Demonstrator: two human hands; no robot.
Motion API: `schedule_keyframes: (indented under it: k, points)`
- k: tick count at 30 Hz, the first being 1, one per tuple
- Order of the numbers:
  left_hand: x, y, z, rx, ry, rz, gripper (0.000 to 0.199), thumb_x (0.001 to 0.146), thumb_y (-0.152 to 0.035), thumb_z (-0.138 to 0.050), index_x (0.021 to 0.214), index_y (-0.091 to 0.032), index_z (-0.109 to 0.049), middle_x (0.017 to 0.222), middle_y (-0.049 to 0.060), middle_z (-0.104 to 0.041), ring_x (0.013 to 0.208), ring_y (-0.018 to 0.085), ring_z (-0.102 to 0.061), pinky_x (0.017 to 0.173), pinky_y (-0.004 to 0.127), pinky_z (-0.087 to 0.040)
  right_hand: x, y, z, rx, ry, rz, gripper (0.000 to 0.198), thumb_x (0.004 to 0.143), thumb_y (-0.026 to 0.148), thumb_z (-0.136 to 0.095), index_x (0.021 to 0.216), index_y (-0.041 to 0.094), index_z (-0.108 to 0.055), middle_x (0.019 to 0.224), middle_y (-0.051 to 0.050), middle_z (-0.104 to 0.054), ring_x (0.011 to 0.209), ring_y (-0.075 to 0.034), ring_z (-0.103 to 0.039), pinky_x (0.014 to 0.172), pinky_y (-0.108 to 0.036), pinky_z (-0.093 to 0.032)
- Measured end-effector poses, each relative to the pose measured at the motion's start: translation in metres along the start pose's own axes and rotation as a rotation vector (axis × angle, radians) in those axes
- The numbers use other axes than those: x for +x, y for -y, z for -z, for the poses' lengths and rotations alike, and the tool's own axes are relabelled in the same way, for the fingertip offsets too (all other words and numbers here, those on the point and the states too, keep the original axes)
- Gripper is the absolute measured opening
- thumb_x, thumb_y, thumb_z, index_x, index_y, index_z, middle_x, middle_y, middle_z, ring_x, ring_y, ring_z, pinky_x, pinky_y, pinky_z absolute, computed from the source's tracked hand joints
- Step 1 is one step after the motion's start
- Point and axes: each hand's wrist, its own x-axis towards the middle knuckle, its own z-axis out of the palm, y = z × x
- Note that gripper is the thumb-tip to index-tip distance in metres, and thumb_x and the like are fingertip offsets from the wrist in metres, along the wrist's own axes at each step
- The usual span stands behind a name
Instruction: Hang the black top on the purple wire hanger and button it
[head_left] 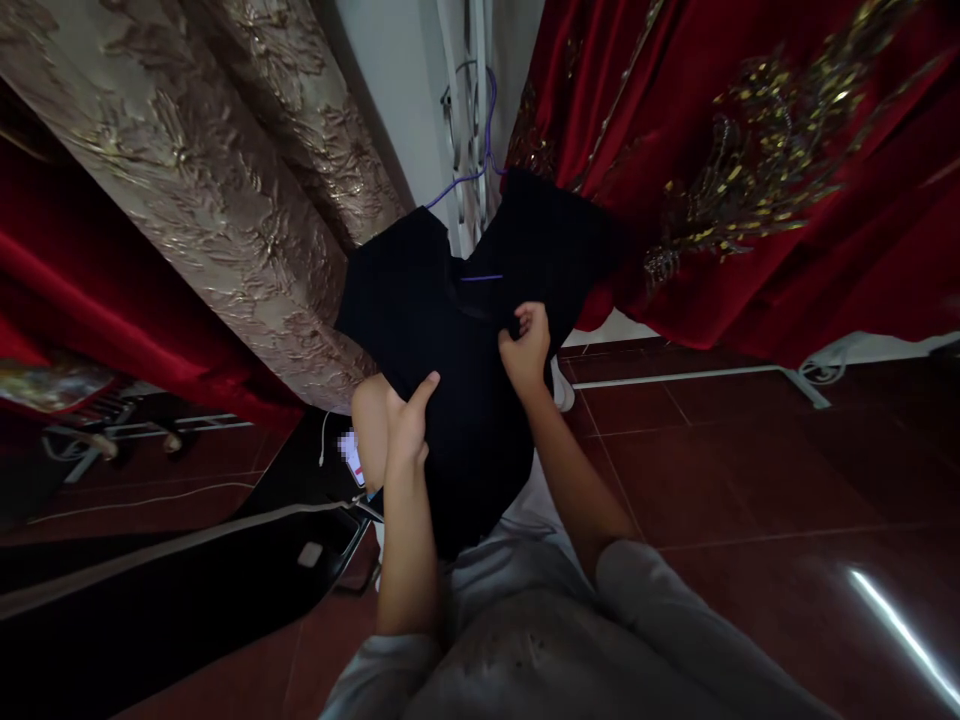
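Observation:
A black short-sleeved shirt (472, 400) hangs in front of me on a thin purple wire hanger (454, 185). Part of the hanger shows through the shirt's neck opening. My left hand (407, 425) grips the left side of the shirt, its thumb lying on the front; the other fingers are mostly hidden. On the right, below the neckline, my right hand (527, 345) has its fingers curled in and pinches the cloth. The lower part of the shirt drapes down toward my lap.
White metal bars (469, 120) stand behind the hanger. A beige textured curtain (247, 200) hangs at left, and red fabric with gold sequins (750, 170) at right. A black tabletop (187, 600) with a phone (351, 455) is at lower left. The floor (712, 480) has reddish tiles.

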Motion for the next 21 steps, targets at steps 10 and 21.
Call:
schedule_keyframes:
  k: [10, 21]
  points:
    - [-0.001, 0.032, -0.013, 0.072, -0.072, -0.218, 0.066, 0.082, -0.021, -0.076, 0.144, -0.020, -0.052, 0.148, 0.013, -0.058, 0.138, 0.028, -0.057, 0.123, 0.043, -0.041, -0.059, 0.019, 0.051, 0.209, 0.735, -0.545, 0.041, 0.090, 0.048, -0.056, 0.065, 0.017, -0.063, 0.065, -0.008, -0.066, 0.061, -0.018, -0.059, 0.062, -0.030, -0.047]
    - [-0.019, 0.016, -0.013, 0.311, 0.544, -0.220, 0.020, 0.099, -0.031, -0.063, 0.115, -0.022, -0.070, 0.101, 0.006, -0.070, 0.101, 0.024, -0.068, 0.099, 0.036, -0.053, -0.065, 0.047, 0.048, 0.272, 0.535, -0.431, 0.055, 0.082, 0.058, -0.070, 0.050, 0.018, -0.049, 0.048, 0.003, -0.042, 0.047, -0.008, -0.035, 0.048, -0.025, -0.024]
